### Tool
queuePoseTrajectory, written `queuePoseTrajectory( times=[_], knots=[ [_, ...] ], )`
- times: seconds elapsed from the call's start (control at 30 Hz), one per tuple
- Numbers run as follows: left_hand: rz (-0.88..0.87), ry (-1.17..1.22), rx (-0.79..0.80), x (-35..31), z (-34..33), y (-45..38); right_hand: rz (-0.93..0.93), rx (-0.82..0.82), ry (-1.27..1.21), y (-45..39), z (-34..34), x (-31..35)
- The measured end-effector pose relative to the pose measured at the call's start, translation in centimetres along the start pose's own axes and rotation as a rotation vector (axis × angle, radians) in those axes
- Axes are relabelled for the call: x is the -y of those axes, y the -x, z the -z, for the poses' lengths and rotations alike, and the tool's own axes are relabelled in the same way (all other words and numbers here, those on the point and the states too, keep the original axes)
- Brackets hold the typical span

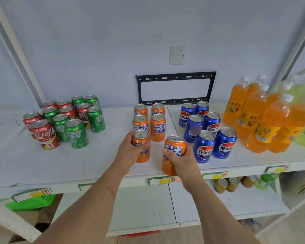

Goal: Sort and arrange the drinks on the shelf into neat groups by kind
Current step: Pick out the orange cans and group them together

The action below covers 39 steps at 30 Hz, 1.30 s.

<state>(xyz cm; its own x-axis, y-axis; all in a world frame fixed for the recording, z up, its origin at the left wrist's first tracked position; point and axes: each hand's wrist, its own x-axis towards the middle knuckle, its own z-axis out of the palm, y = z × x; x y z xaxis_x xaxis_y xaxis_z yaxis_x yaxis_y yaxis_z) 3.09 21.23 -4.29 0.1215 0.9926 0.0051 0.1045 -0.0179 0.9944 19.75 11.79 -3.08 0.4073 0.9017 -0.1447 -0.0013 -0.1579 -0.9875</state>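
At frame centre, my left hand grips an orange can standing on the white shelf, in line behind four more orange cans. My right hand grips a second orange can, tilted slightly and apparently lifted at the shelf's front edge. Blue cans stand just right; mixed red and green cans sit at left.

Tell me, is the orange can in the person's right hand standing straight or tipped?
Tipped. The orange can leans in the right hand, its top angled left.
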Motion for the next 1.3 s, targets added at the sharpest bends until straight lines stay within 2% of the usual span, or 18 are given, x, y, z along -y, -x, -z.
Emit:
queuePoseTrajectory(
  times=[0.27,0.33,0.4,0.43,0.5,0.57,0.63,0.9,1.1,1.2,1.3],
  knots=[
    [0.029,-0.092,0.03,-0.1,0.6,-0.3,-0.008,0.061,-0.001,-0.6,0.4,-0.5],
    [0.065,-0.182,-0.027,0.3,1.0,0.4,-0.002,0.071,0.015,-0.9,0.1,-0.3],
    [0.039,-0.424,-0.156,0.9,1.2,2.1,0.023,0.088,0.029,-1.3,-0.3,0.0],
    [-0.047,-0.618,-0.23,1.5,1.4,3.1,0.04,0.094,0.038,-1.5,-0.6,0.0],
    [-0.356,-0.998,-0.333,3.0,2.0,4.3,0.07,0.101,0.055,-2.1,-1.3,-0.1],
    [-0.646,-1.183,-0.376,4.2,2.7,4.7,0.098,0.109,0.069,-2.7,-2.1,-0.2],
    [-0.757,-1.234,-0.359,4.5,3.1,4.6,0.109,0.107,0.063,-3.1,-2.8,-0.5],
    [-0.762,-1.239,-0.341,4.7,3.7,4.5,0.108,0.101,0.078,-5.5,-3.7,-1.4],
    [-0.672,-1.298,-0.31,4.9,4.1,5.2,0.081,0.143,0.143,-5.4,-2.9,-2.1],
    [-0.625,-1.349,-0.284,4.6,4.8,5.8,0.048,0.063,0.31,-4.3,-3.0,-2.9],
    [-0.644,-1.423,-0.227,4.1,5.9,6.3,0.019,-0.057,0.666,-1.8,-3.5,-3.7]
  ],
)
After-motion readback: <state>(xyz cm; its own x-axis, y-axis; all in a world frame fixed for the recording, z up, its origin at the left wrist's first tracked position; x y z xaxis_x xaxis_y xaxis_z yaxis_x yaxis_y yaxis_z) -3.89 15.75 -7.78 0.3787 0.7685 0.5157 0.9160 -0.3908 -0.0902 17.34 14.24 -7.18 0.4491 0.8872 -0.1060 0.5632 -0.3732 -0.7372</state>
